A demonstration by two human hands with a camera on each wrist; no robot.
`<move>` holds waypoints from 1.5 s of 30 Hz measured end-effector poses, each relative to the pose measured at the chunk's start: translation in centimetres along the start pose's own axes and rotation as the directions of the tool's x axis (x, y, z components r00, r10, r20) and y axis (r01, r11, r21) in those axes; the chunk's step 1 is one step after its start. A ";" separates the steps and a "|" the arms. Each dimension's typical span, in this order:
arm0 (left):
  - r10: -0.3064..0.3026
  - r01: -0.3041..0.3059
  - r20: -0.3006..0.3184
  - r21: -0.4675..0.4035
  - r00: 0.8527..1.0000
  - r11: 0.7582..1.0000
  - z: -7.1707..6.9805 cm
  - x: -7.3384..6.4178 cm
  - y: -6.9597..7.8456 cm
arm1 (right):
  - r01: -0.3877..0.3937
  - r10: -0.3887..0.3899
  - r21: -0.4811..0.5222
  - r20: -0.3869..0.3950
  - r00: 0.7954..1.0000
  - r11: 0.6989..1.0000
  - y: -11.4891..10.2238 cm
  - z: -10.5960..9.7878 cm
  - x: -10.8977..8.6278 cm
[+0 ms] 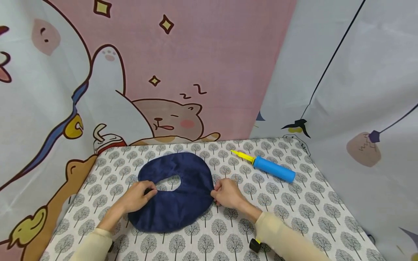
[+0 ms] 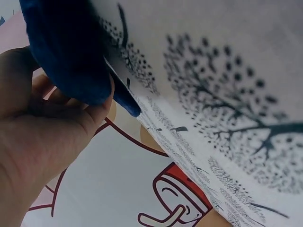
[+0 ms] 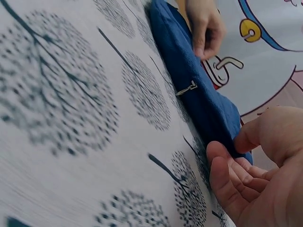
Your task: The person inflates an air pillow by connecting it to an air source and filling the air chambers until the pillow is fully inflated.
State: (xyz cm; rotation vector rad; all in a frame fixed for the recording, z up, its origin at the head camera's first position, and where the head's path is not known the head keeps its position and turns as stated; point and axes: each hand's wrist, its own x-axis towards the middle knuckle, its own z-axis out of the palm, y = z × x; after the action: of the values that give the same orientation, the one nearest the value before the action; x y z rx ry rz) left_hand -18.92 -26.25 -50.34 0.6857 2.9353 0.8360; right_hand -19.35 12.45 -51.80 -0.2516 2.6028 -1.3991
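A flat navy blue neck pillow (image 1: 187,208) lies on the table, its oval opening towards the left. My left hand (image 1: 135,195) pinches its left end beside the opening; in the left wrist view, thumb and fingers (image 2: 97,111) close round the dark fabric. At the pillow's right edge, my right hand (image 1: 228,194) holds the cloth between thumb and fingers, as the right wrist view also shows. A small pale zipper-pull-like piece (image 3: 187,88) hangs on the pillow's side there. The pillow's underside is hidden.
Behind the right hand, a blue hand pump (image 1: 274,169) with a yellow nozzle (image 1: 243,156) lies on the tree-print tablecloth (image 1: 205,244). Cartoon-printed curtains (image 1: 215,65) stand along the back and sides of the table.
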 end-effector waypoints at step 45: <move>0.247 -0.250 0.145 0.004 0.958 0.968 4.4 -0.5 9.7 | 0.392 -0.356 -0.227 0.184 0.916 0.891 -0.6 0.8 -5.7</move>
State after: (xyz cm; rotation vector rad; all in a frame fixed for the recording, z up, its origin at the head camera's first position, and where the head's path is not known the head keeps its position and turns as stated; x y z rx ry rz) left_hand -13.95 -16.82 -49.26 1.0864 2.7713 0.7339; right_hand -13.60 12.76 -51.28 -0.9001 2.7122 -1.0780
